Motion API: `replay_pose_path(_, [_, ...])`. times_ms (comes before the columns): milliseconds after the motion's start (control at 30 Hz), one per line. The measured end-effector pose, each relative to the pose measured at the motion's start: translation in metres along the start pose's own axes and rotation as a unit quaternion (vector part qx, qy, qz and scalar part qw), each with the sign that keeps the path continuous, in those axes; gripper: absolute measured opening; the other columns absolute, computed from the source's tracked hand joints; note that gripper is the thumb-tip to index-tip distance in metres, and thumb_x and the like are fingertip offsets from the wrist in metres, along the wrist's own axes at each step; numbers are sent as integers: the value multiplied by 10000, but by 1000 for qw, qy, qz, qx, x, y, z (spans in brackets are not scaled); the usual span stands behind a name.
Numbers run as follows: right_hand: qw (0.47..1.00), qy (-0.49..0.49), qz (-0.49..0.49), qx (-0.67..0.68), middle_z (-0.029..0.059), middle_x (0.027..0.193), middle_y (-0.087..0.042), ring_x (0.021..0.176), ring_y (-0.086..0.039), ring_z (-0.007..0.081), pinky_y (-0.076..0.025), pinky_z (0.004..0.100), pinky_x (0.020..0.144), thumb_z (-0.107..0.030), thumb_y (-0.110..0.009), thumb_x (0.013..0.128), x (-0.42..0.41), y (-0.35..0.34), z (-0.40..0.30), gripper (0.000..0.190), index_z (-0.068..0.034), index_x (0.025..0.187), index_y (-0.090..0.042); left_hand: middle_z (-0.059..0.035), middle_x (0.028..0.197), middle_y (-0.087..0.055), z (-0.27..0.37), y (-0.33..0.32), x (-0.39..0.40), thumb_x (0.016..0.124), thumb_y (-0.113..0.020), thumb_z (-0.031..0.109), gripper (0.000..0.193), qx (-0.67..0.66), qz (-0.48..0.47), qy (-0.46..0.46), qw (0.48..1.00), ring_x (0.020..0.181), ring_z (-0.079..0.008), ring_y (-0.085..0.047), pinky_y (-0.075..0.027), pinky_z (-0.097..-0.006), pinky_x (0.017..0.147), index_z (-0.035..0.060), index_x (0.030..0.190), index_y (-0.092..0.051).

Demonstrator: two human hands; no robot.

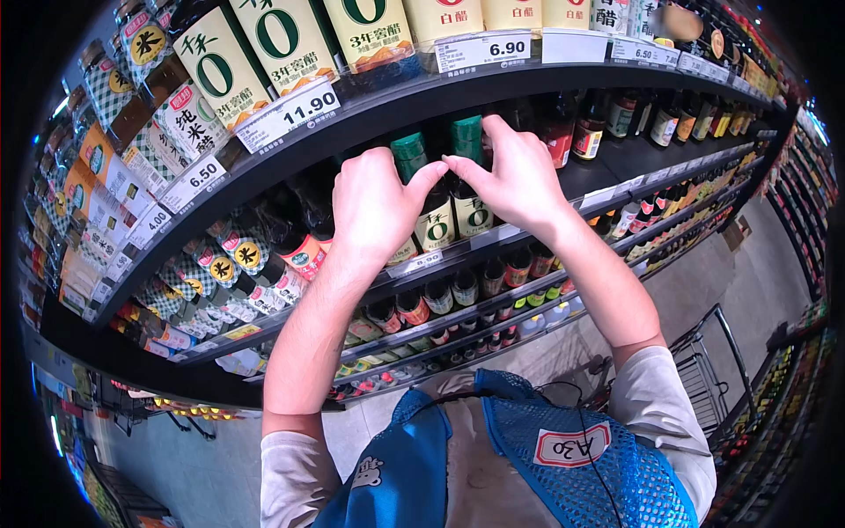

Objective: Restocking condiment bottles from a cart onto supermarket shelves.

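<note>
Two dark bottles with green caps stand side by side on the second shelf from the top, both with cream labels: a left bottle (435, 226) and a right bottle (473, 214). My left hand (371, 201) is against the left side of the left bottle's green cap, its fingers curled out of sight. On the other side, my right hand (525, 173) reaches around the right bottle's green cap, its fingers mostly hidden behind. My two thumbs meet in front of the bottles. Whether either hand grips a bottle cannot be seen.
The top shelf edge (370, 99) overhangs my hands, with large vinegar bottles (284, 46) and price tags above. Red-labelled bottles (305, 254) stand left of my left hand. More bottles (587, 135) line the shelf rightward. A shopping cart (706, 369) is at the lower right.
</note>
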State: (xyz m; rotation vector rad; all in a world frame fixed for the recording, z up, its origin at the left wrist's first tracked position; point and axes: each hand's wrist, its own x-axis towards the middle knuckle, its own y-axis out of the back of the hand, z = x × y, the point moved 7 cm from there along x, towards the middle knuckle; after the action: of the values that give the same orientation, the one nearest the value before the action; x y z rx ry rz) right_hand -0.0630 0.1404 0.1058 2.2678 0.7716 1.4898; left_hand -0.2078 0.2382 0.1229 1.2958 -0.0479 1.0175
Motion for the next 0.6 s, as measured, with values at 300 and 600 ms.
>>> replay_pose_path(300, [999, -32, -13, 34, 203, 809, -715, 804, -716, 407, -556, 492, 711, -357, -712, 906, -10, -9, 3, 458, 20, 1127, -575, -226, 723, -691, -1, 0, -2, 814, -822, 464, 580, -14, 22, 5, 1000, 741, -400, -724, -586, -468, 675, -91, 842, -655])
replay_pose_path(600, [992, 6, 99, 74, 230, 952, -728, 834, -728, 381, -564, 451, 760, -338, -734, 905, -24, -15, 12, 562, 25, 1299, -562, -166, 682, -672, 0, -2, -3, 813, -837, 445, 554, -8, 46, -6, 999, 670, -347, -710, -556, -432, 636, -62, 912, -637])
